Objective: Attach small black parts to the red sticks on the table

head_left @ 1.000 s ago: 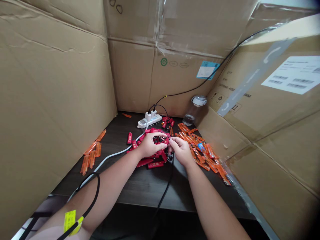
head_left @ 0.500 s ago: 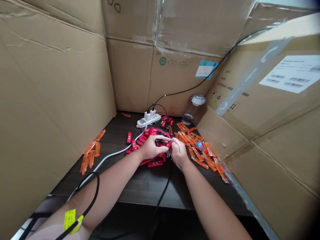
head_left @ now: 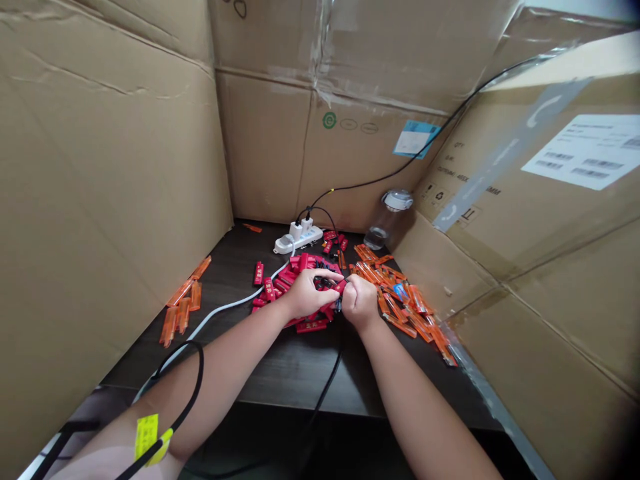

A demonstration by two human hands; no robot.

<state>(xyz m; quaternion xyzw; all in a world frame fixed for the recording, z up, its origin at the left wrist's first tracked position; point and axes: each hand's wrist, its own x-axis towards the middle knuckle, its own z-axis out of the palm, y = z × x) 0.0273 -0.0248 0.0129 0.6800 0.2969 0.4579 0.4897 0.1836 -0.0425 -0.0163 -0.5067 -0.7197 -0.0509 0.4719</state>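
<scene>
Large creased sheets of brown corrugated cardboard (head_left: 100, 200) wall in a dark-topped bench (head_left: 293, 377) at 9, 12 and 3 o'clock, and the sheet at 2 o'clock carries a white printed shipping label (head_left: 580, 152). Near the 12 o'clock wall sits a white power strip (head_left: 298, 239) with two white plugs in it, and a clear plastic bottle with a white lid (head_left: 387, 220) stands at 1 o'clock, against the cardboard. A thin black cable (head_left: 390, 175) climbs from the strip across the cardboard toward 2 o'clock, while a white cable (head_left: 215, 317) runs from near the strip toward 7 o'clock, passing under the person's left forearm.

A wide spread of translucent orange bar-shaped pieces (head_left: 400, 297) lies at 3 o'clock, and a smaller cluster of orange bars (head_left: 177, 310) rests against the wall at 9 o'clock. At the centre of the bench is a heap of flat red bar-shaped pieces (head_left: 307, 325), tangled with small black parts (head_left: 325, 283).

Two bare forearms reach in from 6 o'clock, the left one wearing a looped black cord with a yellow tag (head_left: 147, 437). The left hand (head_left: 305, 297) and right hand (head_left: 360, 301) meet just above the red heap. The left hand's fingers (head_left: 325, 275) curl over a red piece (head_left: 340, 287), and the right hand's fingers (head_left: 353, 287) close against its end, clamping it between them.
</scene>
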